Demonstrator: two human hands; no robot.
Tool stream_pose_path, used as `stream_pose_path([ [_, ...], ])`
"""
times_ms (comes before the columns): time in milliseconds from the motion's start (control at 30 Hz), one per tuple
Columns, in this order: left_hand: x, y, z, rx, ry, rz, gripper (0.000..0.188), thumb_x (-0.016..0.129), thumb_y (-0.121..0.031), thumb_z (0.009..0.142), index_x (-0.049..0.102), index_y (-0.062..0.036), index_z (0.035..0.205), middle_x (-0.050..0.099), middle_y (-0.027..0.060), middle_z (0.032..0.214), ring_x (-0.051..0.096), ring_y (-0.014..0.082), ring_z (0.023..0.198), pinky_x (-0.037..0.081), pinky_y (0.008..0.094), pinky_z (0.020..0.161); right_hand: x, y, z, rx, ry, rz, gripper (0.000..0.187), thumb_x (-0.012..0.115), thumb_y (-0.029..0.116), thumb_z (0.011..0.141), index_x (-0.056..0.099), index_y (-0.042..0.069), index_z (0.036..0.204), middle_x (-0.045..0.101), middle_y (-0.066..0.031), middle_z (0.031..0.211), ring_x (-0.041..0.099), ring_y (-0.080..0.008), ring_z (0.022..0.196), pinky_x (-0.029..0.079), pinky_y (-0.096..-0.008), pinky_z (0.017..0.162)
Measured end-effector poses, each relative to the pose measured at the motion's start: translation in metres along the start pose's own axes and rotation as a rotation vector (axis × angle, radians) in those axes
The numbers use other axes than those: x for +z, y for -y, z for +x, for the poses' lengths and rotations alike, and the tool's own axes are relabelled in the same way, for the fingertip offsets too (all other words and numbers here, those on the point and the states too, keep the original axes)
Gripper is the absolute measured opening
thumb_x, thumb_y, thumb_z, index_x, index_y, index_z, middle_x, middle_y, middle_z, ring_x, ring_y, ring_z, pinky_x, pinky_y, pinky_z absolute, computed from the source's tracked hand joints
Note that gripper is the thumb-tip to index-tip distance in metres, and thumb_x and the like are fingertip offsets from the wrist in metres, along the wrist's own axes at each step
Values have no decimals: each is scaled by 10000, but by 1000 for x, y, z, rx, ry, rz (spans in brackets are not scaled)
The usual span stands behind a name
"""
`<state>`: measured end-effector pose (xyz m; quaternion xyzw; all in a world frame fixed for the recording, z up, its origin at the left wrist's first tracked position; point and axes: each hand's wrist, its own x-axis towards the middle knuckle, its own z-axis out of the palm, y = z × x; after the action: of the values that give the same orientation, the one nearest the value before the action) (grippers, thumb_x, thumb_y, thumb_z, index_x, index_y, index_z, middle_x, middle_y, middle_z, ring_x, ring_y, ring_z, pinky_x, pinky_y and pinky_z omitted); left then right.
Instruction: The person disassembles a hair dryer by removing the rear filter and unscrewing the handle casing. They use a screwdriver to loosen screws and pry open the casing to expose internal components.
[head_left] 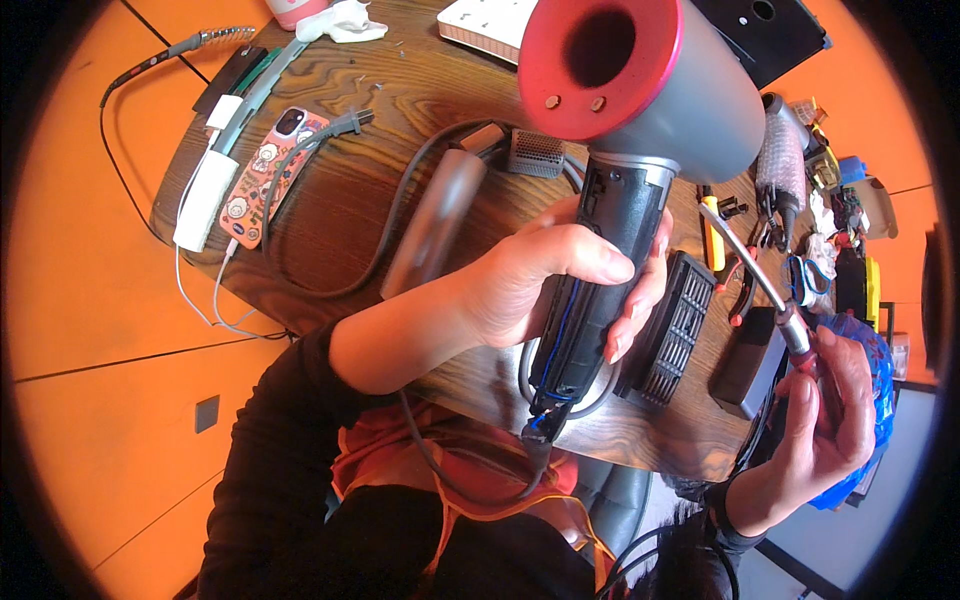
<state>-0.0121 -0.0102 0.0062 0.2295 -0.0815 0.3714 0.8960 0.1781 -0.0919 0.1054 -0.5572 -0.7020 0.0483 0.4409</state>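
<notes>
My left hand (550,270) is closed round the handle of a grey hair dryer (710,95) with a pink-red nozzle end, lifted above the table. The handle's outer cover is off, so its black inner body and a blue wire show; a bit of bare wiring shows at the bottom, where the cord leaves. To the right, my right hand (830,420) grips a screwdriver (796,328) by its red end, its long silver shaft pointing up and left towards the dryer. The shaft's tip looks apart from the handle. A grey tubular sleeve (435,225) lies left of the dryer.
On the wooden table (345,215) lie a patterned phone (268,178), a two-pin plug (350,122), a perforated grey cylinder (537,153) and a black bit case (680,325). Pliers (743,290) and a plastic-wrapped round brush (781,165) lie right. A soldering iron (185,47) sits far left.
</notes>
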Motion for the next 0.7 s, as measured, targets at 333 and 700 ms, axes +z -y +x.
stream_pose_path([
  [333, 4, 2, 0, -24, -93, 70, 422, 521, -140, 692, 364, -12, 1062, 483, 140, 700, 509, 223, 539, 442, 317, 492, 1, -2, 2, -142, 147, 8, 309, 633, 42, 648, 584, -79, 928, 568, -167, 702, 539, -181, 568, 426, -226, 529],
  [700, 9, 3, -1, -29, -209, 307, 353, 557, -169, 756, 395, -13, 1028, 506, 113, 753, 546, 172, 609, 475, 287, 541, -3, 7, 0, -371, 232, -236, 331, 590, -79, 639, 556, -125, 966, 577, -212, 730, 574, -221, 600, 471, -253, 533],
])
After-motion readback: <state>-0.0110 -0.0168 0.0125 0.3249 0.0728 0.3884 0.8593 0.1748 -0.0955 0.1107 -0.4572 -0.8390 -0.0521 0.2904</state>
